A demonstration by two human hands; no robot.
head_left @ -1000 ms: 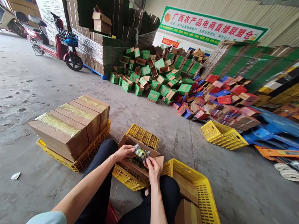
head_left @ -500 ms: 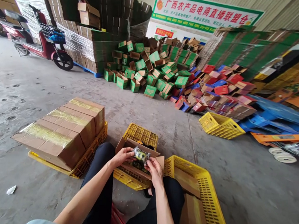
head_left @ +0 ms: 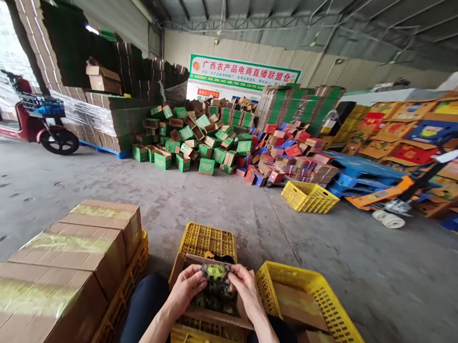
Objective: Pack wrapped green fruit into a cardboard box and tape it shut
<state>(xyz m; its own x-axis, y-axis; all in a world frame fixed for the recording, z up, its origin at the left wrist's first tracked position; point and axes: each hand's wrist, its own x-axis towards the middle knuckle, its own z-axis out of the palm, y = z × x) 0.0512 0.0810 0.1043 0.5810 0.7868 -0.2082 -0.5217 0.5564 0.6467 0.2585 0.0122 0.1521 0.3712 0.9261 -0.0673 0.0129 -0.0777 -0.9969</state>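
Between my two hands, above an open cardboard box (head_left: pixel 216 316), is a small yellow-green item (head_left: pixel 216 271) with dark patches, in clear plastic wrap; it looks like fruit. My left hand (head_left: pixel 187 290) pinches one end of the wrap. The opposite end is gripped by the fingers of my right hand (head_left: pixel 246 289). Inside the box lie several similar wrapped green pieces (head_left: pixel 211 299), partly hidden by my hands. The box rests on an upturned yellow crate (head_left: pixel 201 342). Behind its far wall sits a black-and-orange object (head_left: pixel 222 258) whose kind is unclear.
Taped brown cartons (head_left: pixel 69 246) stand on a yellow crate at left. Another yellow crate (head_left: pixel 328 299) holding cartons is on the right. Farther off are heaped green boxes (head_left: pixel 206 166), red and blue boxes (head_left: pixel 293 151), a pallet jack (head_left: pixel 387 196) and a scooter (head_left: pixel 26 120).
The view has tilted up and shifted right. My hands still hold the wrapped item, now turned to face me more and held level over the box.
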